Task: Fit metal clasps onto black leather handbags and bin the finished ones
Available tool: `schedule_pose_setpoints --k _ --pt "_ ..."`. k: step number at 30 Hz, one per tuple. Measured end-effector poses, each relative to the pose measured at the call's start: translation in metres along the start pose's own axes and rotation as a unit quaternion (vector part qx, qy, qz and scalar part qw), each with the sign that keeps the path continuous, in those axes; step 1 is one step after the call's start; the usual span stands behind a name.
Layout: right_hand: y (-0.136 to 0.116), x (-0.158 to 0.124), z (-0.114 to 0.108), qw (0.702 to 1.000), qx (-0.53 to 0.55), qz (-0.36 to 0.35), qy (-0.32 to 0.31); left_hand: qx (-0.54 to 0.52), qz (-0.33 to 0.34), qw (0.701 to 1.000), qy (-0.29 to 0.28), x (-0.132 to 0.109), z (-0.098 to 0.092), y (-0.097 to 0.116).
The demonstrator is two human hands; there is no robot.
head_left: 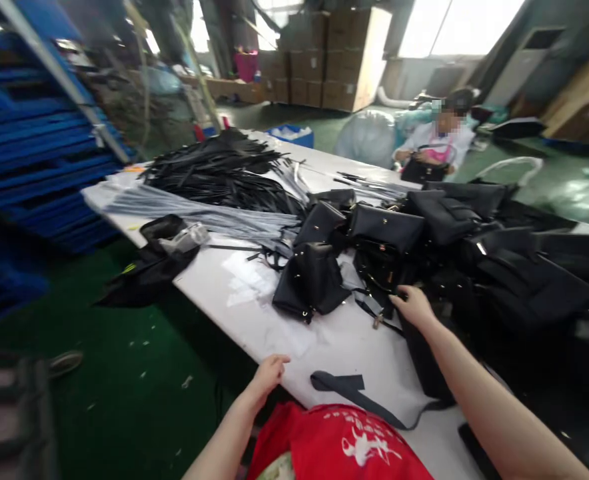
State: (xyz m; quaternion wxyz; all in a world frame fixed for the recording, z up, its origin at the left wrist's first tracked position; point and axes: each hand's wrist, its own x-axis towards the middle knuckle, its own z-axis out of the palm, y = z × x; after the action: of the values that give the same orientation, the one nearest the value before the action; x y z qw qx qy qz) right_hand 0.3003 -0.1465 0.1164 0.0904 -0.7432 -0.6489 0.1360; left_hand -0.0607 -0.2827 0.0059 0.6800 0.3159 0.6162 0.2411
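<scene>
My left hand (268,375) rests at the near edge of the white table (234,300), fingers loosely curled, holding nothing I can make out. My right hand (413,305) reaches forward into a heap of black bags (454,253), its fingers bent down onto a bag or its strap; what they grip is hidden. A small black bag (308,280) lies just left of that hand. A dark strap (347,389) lies on the table between my two arms.
A big pile of black straps (219,175) covers the table's far left. Dark cloth (147,267) hangs over the left edge. Another person (437,143) sits at the far side holding a black bag. Blue racks (29,140) stand left; cartons (334,57) behind.
</scene>
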Motion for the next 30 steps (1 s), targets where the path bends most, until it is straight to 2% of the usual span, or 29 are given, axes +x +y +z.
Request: schedule_pose_setpoints --k 1,3,6,8,10,14,17,21,25,27,30 --pt "0.005 -0.004 0.004 1.000 -0.003 0.018 -0.013 0.010 -0.003 1.000 -0.006 0.009 -0.009 0.003" --pt "-0.003 -0.009 0.026 0.998 0.003 0.029 -0.061 0.022 -0.010 1.000 -0.012 0.023 -0.022 0.009" --pt "-0.037 -0.007 0.072 0.992 0.015 0.015 -0.124 0.027 -0.019 0.999 -0.015 0.042 -0.032 0.019" --pt "-0.064 0.000 0.098 0.990 0.018 0.006 -0.142 0.031 -0.019 0.999 -0.011 0.055 -0.035 0.025" --pt "-0.093 0.011 0.120 0.990 0.020 0.007 -0.139 0.040 -0.011 0.999 -0.003 0.064 -0.037 0.031" --pt "-0.146 0.032 0.151 0.995 -0.007 0.055 -0.083 0.062 0.007 0.998 0.003 0.071 -0.041 0.039" --pt "-0.166 0.045 0.163 0.994 -0.028 0.078 -0.069 0.068 0.011 0.998 0.001 0.068 -0.044 0.043" --pt "-0.152 0.058 0.153 0.993 -0.005 0.073 -0.093 0.066 0.026 0.997 -0.001 0.066 -0.048 0.055" --pt "-0.115 0.056 0.114 0.993 0.027 0.075 -0.090 0.074 0.081 0.994 -0.007 0.072 -0.048 0.081" --pt "-0.098 0.042 0.087 0.993 0.044 0.067 -0.083 0.080 0.126 0.989 -0.011 0.073 -0.044 0.101" --pt "-0.079 0.002 0.044 0.994 0.081 0.033 -0.061 0.096 0.223 0.970 -0.021 0.064 -0.030 0.136"
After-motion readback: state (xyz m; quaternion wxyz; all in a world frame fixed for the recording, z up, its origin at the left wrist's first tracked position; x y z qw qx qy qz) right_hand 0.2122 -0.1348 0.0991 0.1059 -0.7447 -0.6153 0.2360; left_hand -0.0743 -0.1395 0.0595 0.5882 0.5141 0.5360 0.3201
